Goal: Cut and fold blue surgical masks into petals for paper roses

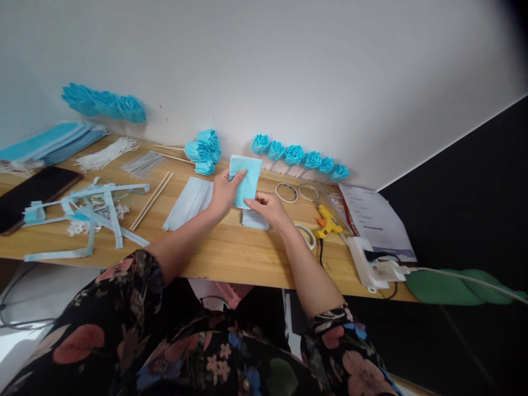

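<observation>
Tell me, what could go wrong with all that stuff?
The blue sheet pinched by the left hand and right hand might slip. The yellow glue gun lies near the right forearm and could burn it if hot. One pale-blue strip lies along the front edge of the wooden table and may fall.

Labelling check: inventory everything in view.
Held sheet: one, blue, centre
Smaller piece: one visible, pale, below sheet
Pleated mask: one, pale, centre
Mask stack: one, blue, left
Flower row: six, blue, rear right
Other flowers: two groups, blue, along wall
Cords: many, white, left
Wires: many, grey, left
Phone: one, black, left
Strips: several, blue, left
Loose sticks: two, tan, left
Rings: three, whitish, right
Glue gun: one, yellow, right
Power strip with cables: one, white, right
Printed papers: uncounted, white, right
Unidentified object: one, green, right
Table: one, brown, centre
Another object: one, pink, below table
Sleeves: two, black floral, front
Left hand: one, bare, on sheet
Right hand: one, bare, on sheet
</observation>
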Demonstrator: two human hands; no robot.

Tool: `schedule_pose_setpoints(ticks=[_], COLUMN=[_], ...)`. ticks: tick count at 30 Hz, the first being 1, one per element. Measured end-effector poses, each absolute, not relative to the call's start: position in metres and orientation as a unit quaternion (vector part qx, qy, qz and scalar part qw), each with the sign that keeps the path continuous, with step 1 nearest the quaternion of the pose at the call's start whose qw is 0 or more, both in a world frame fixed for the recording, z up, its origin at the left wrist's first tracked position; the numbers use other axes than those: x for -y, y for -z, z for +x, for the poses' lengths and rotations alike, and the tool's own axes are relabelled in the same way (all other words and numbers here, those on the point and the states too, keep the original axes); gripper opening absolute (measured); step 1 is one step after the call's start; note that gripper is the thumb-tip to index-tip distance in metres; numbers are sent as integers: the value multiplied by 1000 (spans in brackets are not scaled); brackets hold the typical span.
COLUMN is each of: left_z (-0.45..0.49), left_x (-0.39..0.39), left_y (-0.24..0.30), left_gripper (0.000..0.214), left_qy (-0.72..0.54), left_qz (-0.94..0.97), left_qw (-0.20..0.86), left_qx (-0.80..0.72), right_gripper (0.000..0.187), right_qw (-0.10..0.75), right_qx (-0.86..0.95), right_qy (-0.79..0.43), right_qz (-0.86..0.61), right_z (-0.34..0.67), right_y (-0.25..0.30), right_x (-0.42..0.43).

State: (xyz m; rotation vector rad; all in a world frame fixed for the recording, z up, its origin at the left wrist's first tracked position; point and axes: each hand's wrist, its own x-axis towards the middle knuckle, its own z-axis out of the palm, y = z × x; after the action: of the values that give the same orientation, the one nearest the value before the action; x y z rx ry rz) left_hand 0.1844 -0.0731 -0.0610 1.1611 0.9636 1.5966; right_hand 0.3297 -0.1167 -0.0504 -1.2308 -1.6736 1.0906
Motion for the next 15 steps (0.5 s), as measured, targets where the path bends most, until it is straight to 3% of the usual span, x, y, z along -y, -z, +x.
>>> schedule_pose_setpoints(ticks=[6,10,15], left_z=[179,183,189], left_x=[64,68,77], left_y=[62,63,66], left_gripper=[35,38,36], left_qy=[-666,-656,-620], left_qz=[442,462,512], left_qw=[438,436,443], left_qx=[-411,-408,-395], right_gripper=[47,56,52], right_qw=[331,371,433], right_qx=[701,678,629], right_qy=[-424,-441,-419], right_qz=[-468,-457,-491], right_z=[337,337,333], right_y=[46,49,57], right_x=[117,114,110])
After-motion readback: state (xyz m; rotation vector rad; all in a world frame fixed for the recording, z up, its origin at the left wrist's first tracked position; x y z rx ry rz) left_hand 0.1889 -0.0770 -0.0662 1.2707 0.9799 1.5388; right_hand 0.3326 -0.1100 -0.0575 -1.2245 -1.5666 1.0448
